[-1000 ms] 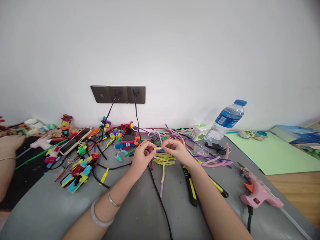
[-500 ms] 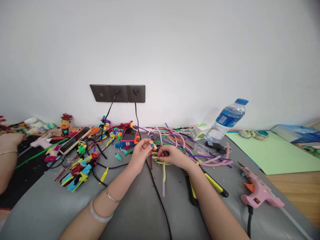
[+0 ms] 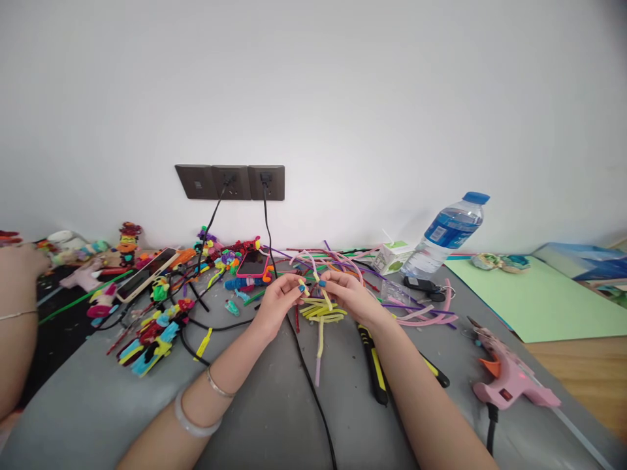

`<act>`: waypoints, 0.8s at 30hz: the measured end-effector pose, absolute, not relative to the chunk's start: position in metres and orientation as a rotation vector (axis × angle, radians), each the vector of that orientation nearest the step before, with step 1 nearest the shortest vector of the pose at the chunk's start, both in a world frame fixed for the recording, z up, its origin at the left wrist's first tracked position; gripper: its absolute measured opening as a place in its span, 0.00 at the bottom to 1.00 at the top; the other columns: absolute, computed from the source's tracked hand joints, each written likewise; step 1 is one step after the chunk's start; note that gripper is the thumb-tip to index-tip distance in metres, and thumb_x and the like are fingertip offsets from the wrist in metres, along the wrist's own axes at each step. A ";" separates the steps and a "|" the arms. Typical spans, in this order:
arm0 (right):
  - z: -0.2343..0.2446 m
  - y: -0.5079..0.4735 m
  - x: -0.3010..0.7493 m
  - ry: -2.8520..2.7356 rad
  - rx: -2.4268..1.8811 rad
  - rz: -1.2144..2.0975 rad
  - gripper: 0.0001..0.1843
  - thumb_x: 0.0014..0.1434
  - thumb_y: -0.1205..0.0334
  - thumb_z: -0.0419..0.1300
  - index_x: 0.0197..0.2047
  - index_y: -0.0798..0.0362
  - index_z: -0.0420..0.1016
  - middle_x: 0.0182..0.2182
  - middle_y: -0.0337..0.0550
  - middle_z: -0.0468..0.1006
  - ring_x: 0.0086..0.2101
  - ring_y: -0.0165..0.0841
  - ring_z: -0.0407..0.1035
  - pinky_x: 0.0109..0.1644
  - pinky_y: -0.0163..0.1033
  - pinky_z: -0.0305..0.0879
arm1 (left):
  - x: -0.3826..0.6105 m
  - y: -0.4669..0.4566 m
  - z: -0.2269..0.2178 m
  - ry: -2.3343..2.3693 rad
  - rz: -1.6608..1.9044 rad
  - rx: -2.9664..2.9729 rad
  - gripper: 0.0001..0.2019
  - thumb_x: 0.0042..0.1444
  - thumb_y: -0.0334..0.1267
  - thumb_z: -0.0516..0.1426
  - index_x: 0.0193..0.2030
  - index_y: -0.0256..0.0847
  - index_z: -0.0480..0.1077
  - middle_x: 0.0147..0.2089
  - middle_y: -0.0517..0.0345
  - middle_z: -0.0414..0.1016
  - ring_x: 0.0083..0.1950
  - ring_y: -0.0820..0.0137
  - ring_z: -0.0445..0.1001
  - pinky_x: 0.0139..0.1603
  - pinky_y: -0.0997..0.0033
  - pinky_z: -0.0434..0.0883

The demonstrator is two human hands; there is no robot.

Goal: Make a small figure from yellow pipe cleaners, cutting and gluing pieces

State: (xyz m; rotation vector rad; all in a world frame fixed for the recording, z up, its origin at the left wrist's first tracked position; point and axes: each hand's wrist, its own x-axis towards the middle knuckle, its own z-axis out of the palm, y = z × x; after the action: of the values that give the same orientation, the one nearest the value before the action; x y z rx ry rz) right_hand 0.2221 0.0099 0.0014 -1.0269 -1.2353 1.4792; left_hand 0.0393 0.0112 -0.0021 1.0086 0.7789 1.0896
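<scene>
R hand [image 3: 350, 297] back up from the yellow pile [image 3: 324, 314] — meets L hand [image 3: 277, 307]; both hands now pinching one yellow strip [image 3: 323, 294] just above the counter [image 3: 274, 405].

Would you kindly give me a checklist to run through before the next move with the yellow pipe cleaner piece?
1. Grip: left hand and right hand both pinch the yellow pipe cleaner piece at the fingertips: ok.
2. Stock: pile of yellow pieces lies just below the hands: ok.
3. Cutters lie beside the right forearm, seemingly in reach: ok.
4. Black cable runs between the forearms and might snag: not ok.
5. Pink glue gun lies apart on the right; whether hot: cannot tell.
6. Other person's arm, far left, apart from the hands: ok.
</scene>
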 end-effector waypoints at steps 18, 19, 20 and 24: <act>0.006 0.004 0.213 -1.393 -1.022 1.526 0.20 0.49 0.46 0.68 0.30 0.53 0.69 0.23 0.33 0.67 0.24 0.26 0.55 0.28 0.34 0.48 | 0.040 0.012 -0.008 0.772 1.021 1.062 0.15 0.45 0.44 0.68 0.36 0.37 0.76 0.35 0.56 0.76 0.35 0.72 0.74 0.34 0.75 0.72; 0.006 0.004 0.213 -1.399 -1.021 1.524 0.20 0.49 0.46 0.68 0.30 0.54 0.69 0.23 0.33 0.67 0.24 0.26 0.55 0.28 0.34 0.48 | 0.040 0.012 -0.009 0.771 1.021 1.061 0.15 0.45 0.45 0.68 0.36 0.37 0.76 0.34 0.56 0.77 0.34 0.72 0.74 0.35 0.75 0.72; 0.006 0.004 0.214 -1.405 -1.022 1.520 0.21 0.49 0.45 0.68 0.30 0.54 0.69 0.23 0.33 0.67 0.24 0.25 0.55 0.28 0.34 0.47 | 0.039 0.012 -0.009 0.773 1.020 1.061 0.16 0.45 0.45 0.68 0.36 0.37 0.76 0.34 0.56 0.77 0.33 0.73 0.74 0.36 0.74 0.73; 0.006 0.004 0.214 -1.427 -1.025 1.518 0.22 0.48 0.43 0.68 0.31 0.54 0.70 0.24 0.33 0.67 0.24 0.25 0.55 0.29 0.33 0.48 | 0.038 0.013 -0.009 0.797 1.011 1.087 0.17 0.44 0.46 0.69 0.34 0.35 0.76 0.32 0.55 0.78 0.30 0.74 0.74 0.36 0.74 0.73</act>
State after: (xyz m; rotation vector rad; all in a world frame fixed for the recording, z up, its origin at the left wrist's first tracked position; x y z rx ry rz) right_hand 0.2139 0.0037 0.0058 -1.0245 -1.4268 1.5176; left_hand 0.0382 0.0133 -0.0088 1.0872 0.7975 1.0114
